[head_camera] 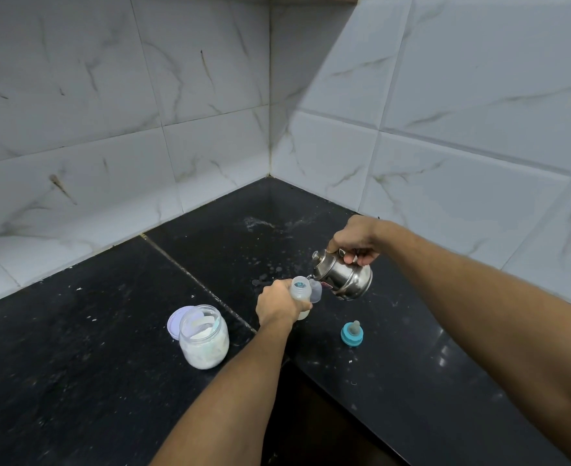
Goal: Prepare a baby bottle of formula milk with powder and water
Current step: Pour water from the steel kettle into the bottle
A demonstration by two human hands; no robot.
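Looks mid-way: left hand (277,306) gripping the open bottle (301,290), right hand (354,242) clamped on the tilted kettle (344,279) pouring water, teat cap (352,333) not on yet.

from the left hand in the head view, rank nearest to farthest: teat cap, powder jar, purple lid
Measured from the left hand, which is holding the bottle:
1. Powder jar, to its left on the counter.
2. Teat cap, to its right; nearly as close, so hard to call.
3. Purple lid, behind the jar, farthest left.

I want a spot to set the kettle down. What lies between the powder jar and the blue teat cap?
In the head view, the left hand gripping the baby bottle fills the stretch between powder jar and teat cap.
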